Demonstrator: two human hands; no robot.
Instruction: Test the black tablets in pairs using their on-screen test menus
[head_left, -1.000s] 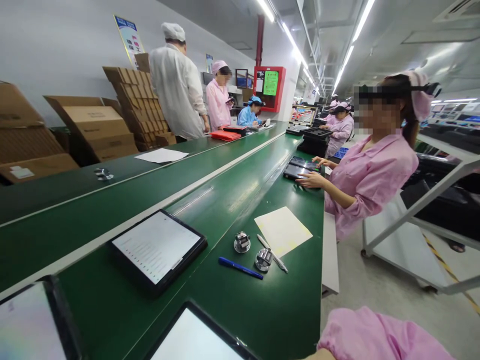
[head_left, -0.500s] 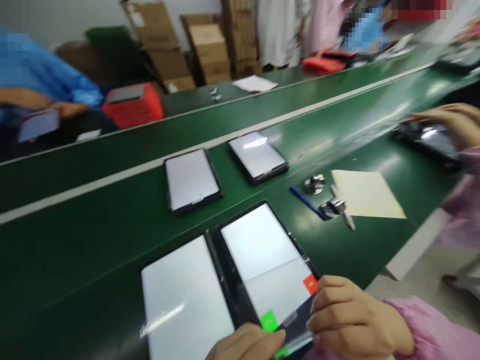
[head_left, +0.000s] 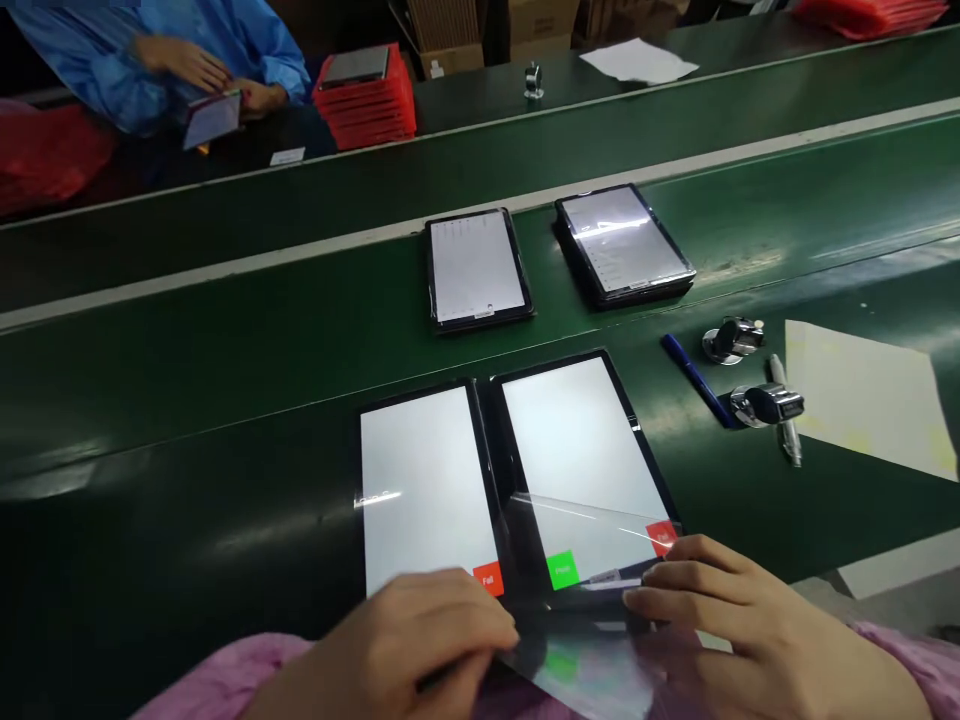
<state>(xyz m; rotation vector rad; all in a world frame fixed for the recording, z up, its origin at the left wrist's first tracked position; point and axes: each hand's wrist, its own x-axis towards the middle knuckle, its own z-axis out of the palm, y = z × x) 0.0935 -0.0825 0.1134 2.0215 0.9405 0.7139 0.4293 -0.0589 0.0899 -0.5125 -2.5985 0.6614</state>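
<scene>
Two tablets with white lit screens lie side by side on the green bench in front of me: a left tablet (head_left: pixel 424 485) and a right tablet (head_left: pixel 581 450). A clear protective film (head_left: pixel 581 640) is lifted off the near end of the right tablet. My left hand (head_left: pixel 409 645) and my right hand (head_left: pixel 750 625) each pinch the film's near edge, fingers closed. Red and green on-screen buttons show by my fingers.
Two more tablets (head_left: pixel 475 268) (head_left: pixel 622 245) lie further back on the belt. To the right are a blue pen (head_left: pixel 694 380), two metal stamps (head_left: pixel 765 403), a white pen and a yellowish paper (head_left: pixel 862 395). A person in blue (head_left: pixel 172 60) works across the line beside red trays (head_left: pixel 367 95).
My view has swung from the co-workers on the right down to the bench. Both hands came onto the right tablet's near edge and the film is now peeled up further.
</scene>
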